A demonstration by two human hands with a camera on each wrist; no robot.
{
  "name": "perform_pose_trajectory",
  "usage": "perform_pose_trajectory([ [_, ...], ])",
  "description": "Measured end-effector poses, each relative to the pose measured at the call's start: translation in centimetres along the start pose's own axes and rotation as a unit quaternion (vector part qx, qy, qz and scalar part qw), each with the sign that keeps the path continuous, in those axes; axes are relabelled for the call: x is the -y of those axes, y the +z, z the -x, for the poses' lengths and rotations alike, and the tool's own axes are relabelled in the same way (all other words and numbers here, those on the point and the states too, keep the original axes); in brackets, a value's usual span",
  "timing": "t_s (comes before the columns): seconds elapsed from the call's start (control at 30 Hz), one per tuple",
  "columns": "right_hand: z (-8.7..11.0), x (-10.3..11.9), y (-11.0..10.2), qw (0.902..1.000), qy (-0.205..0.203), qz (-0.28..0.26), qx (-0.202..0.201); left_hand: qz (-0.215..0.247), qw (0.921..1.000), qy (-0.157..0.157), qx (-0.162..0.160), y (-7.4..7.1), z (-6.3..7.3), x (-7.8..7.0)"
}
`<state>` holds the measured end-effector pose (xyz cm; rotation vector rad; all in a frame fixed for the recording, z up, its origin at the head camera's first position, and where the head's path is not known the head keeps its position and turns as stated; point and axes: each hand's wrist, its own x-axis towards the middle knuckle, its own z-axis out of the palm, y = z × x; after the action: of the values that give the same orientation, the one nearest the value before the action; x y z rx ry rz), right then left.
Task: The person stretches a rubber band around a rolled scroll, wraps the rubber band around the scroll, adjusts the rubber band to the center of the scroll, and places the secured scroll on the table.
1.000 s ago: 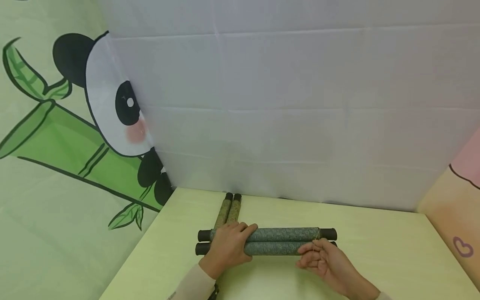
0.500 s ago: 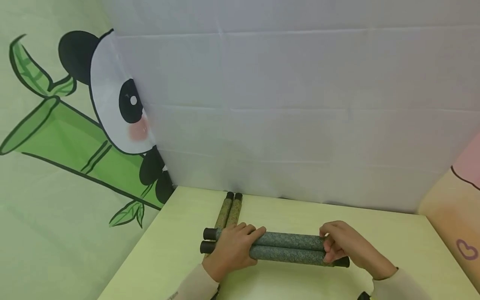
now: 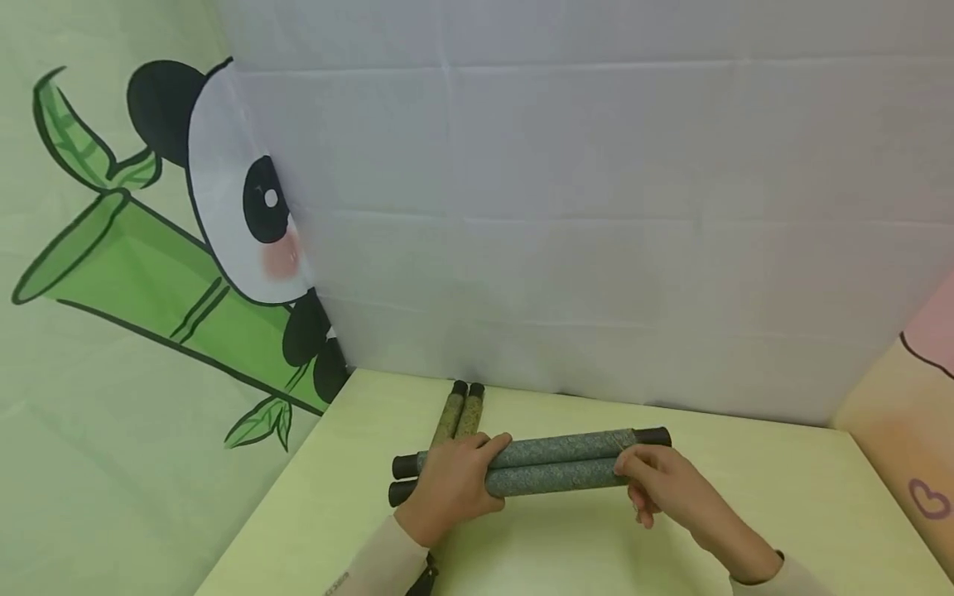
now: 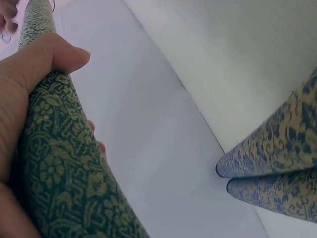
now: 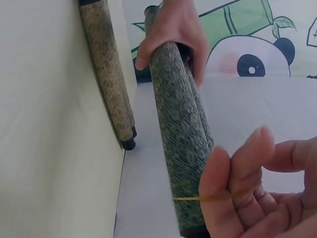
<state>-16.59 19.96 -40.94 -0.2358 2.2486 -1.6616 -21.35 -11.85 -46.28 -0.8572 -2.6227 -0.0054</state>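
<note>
A hand scroll (image 3: 566,448) in blue-green patterned cloth, rolled from both ends into two side-by-side rolls with black knobs, is held up across the front of the table. My left hand (image 3: 450,484) grips both rolls near their left end. Fingers of my right hand (image 3: 663,480) pinch a thin yellow rubber band (image 5: 198,198) at the right end. In the right wrist view the band is drawn taut from the cloth to the fingertips. The left wrist view shows the thumb lying over the flowered cloth (image 4: 64,148).
A second scroll (image 3: 450,416), yellow-brown with black knobs, lies lengthwise on the pale table (image 3: 745,463) behind the left hand. A white wall sheet (image 3: 559,207) closes off the back, with a panda drawing (image 3: 216,207) on the left side panel.
The right hand moved out over the scroll's right end, then back left and below it, pinching the band. The scroll's right end dipped, then rose. My left hand kept its grip.
</note>
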Motion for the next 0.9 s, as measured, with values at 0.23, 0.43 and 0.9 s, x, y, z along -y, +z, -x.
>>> perform_pose_trajectory([
  [0.23, 3.1, 0.0, 2.6, 0.9959, 0.012, 0.073, -0.053, 0.051, 0.9968, -0.061, 0.003, -0.7, 0.6, 1.5],
  [0.43, 5.4, -0.6, 4.2, 0.9886, 0.035, 0.124, -0.078, 0.079, 0.9923, -0.095, -0.015, -1.4, 0.8, 2.4],
  [0.9, 4.0, -5.2, 4.4, 0.9883, 0.122, 0.025, -0.087, 0.093, 0.9865, -0.118, -0.066, -2.5, 0.3, 1.4],
])
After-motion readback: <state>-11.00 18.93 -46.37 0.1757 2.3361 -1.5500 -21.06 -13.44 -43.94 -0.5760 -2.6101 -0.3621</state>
